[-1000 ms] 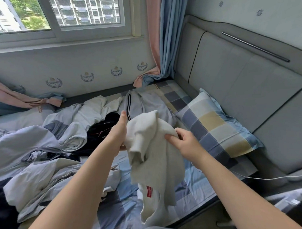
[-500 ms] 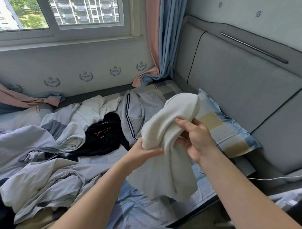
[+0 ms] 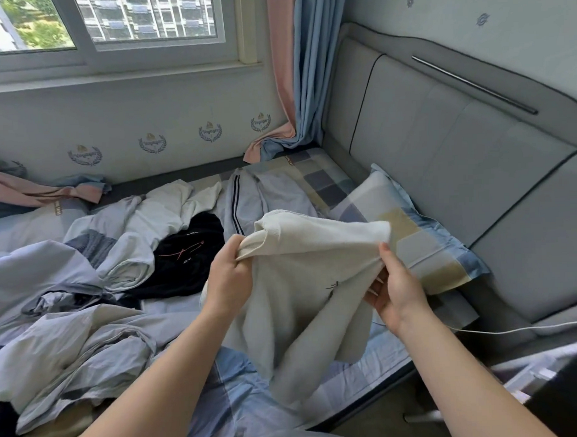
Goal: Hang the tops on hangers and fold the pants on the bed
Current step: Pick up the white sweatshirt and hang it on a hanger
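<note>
I hold a cream knitted garment (image 3: 302,283) up over the bed (image 3: 228,403). My left hand (image 3: 229,282) grips its ribbed edge on the left. My right hand (image 3: 396,289) pinches the cloth on the right, thumb on top. The fabric stretches between both hands and the rest hangs down. Behind it lie a black top (image 3: 187,261), a grey garment with dark stripes (image 3: 247,200) and a white top (image 3: 169,209). No hanger is in view.
A crumpled pale blue duvet (image 3: 62,324) fills the left of the bed. A checked pillow (image 3: 418,240) leans against the grey padded headboard (image 3: 458,166). A white cable (image 3: 520,328) runs off to the right. Curtains (image 3: 295,71) hang in the corner under the window.
My hands have moved apart, spreading the cream garment wide between them; it was bunched up between them before. My left hand has shifted to the ribbed edge.
</note>
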`<state>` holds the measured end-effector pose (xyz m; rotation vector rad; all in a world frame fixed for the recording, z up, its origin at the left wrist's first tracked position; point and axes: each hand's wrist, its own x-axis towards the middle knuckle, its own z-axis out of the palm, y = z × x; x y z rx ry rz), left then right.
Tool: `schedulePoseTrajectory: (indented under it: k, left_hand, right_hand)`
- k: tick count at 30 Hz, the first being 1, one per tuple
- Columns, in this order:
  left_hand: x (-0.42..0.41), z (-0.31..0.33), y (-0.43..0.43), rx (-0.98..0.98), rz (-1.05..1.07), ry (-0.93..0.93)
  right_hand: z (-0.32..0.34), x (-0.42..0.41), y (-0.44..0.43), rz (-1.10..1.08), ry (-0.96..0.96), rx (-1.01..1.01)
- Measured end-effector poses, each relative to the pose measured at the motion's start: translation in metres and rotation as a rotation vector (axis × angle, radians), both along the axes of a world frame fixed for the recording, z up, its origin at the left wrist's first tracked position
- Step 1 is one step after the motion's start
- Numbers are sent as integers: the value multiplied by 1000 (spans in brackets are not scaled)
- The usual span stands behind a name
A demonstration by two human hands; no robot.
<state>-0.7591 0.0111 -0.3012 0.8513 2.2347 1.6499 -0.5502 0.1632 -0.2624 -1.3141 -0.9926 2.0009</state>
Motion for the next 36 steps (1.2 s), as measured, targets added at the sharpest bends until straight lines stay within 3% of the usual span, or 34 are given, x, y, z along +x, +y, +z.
schedulePoseTrajectory:
  k: [4,7,8,10,13,15,23,28,33,36]
  left_hand:
    - [8,27,-2,57,-49,49]
    - [18,46,-8,7,-175,105]
    - [22,51,-10,-21,-217,119]
    - [29,57,-13,-65,-280,174]
    - [36,61,-16,-106,-348,269]
    - [38,61,-17,-117,-400,312]
    - [36,46,-18,-104,-518,299]
    - [28,19,-23,-177,-458,248]
    - [29,3,-25,-315,-467,204]
    - [30,2,-25,-229,-420,167]
  right_hand:
    - [-42,21,1,194,-405,-65]
    - [-46,35,-4,743,-860,63]
    - [-42,34,-4,854,-921,149]
    - [-25,23,-3,817,-817,320]
    - [18,-5,-6,593,-477,516]
    - [42,-23,-7,633,-348,550]
    - [50,-66,-4,1099,-691,578]
    - [37,-65,-2,904,-708,760]
    - [39,-61,-10,769,-508,869]
    - [38,-56,-17,760,-419,913]
